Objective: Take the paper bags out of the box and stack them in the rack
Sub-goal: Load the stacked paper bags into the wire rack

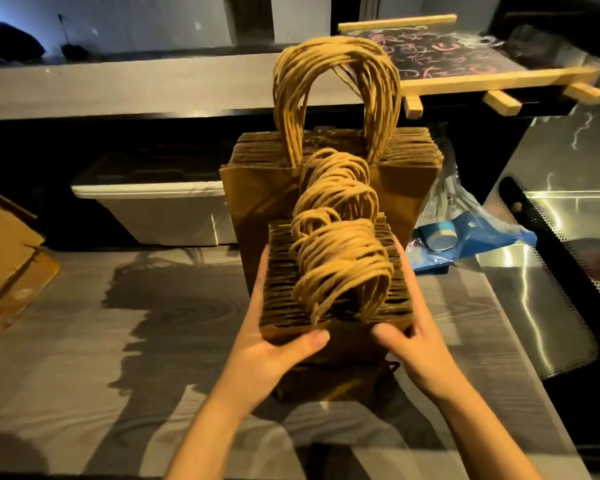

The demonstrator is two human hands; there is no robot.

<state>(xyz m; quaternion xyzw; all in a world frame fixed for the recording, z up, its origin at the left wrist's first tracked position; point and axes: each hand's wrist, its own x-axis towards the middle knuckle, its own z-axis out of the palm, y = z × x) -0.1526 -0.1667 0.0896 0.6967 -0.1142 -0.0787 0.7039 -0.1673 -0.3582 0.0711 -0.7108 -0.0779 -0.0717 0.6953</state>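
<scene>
A white plastic tub is sitting under the grey ledge at back left, kinda in the dark. A wood-framed chalkboard with coloured scribbles is lying flat top right. A crinkly blue plastic bag is lying on the wood-grain table, a roll of tape resting on it, beside a shiny metal surface that's catching light.

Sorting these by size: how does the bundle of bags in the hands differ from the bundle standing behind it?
The held bundle is smaller and lower; the rear bundle is taller and wider. The left hand and right hand grip the held bundle's sides; no hand holds the rear bundle. The held bundle's handles flop tangled; the rear bundle's arch upright. Both are brown paper bags with twisted-paper handles.
</scene>
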